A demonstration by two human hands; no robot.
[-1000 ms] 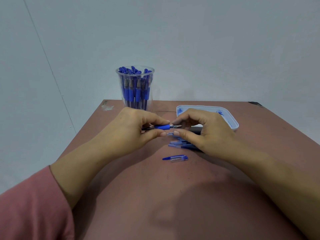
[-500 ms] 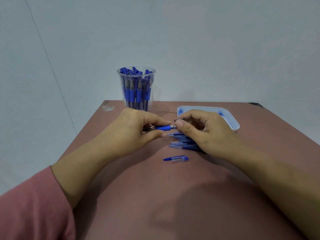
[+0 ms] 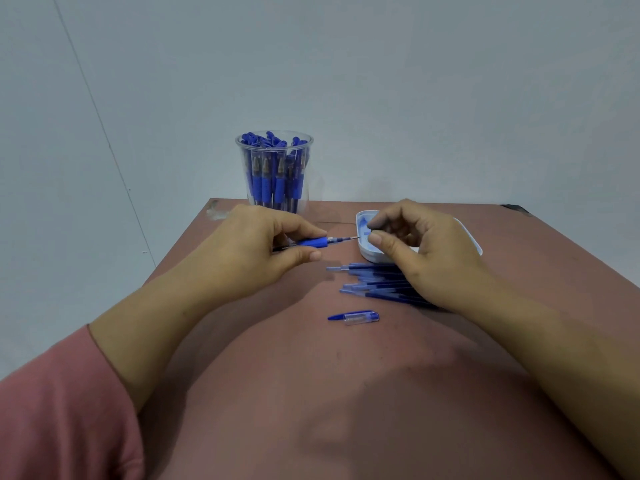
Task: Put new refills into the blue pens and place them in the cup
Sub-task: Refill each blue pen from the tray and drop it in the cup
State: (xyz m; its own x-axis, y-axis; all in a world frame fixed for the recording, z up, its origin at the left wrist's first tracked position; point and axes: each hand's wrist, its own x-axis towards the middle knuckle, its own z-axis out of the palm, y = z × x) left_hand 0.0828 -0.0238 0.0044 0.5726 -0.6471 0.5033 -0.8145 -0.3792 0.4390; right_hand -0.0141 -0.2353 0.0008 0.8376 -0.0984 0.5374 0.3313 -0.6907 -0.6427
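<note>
My left hand [image 3: 256, 244] grips a blue pen [image 3: 313, 242] level above the table, with its metal tip pointing right. My right hand [image 3: 426, 251] hovers over the white tray [image 3: 367, 253], fingers curled, and thumb and forefinger pinch what looks like a tiny blue tip cap just off the pen's tip. A pile of blue refills [image 3: 370, 282] lies under my right wrist. A clear pen cap with a blue clip [image 3: 356, 317] lies nearer me. The clear cup [image 3: 273, 174], packed with several blue pens, stands at the table's far edge.
The brown table [image 3: 311, 393] ends at a pale wall just behind the cup. Its left edge runs diagonally beside my left forearm. A pink sleeve [image 3: 59, 410] covers my left upper arm at the bottom left.
My right hand has drawn away from the pen's tip, rightward and up over the tray. The pen's bare tip now shows. My left hand has stayed in place.
</note>
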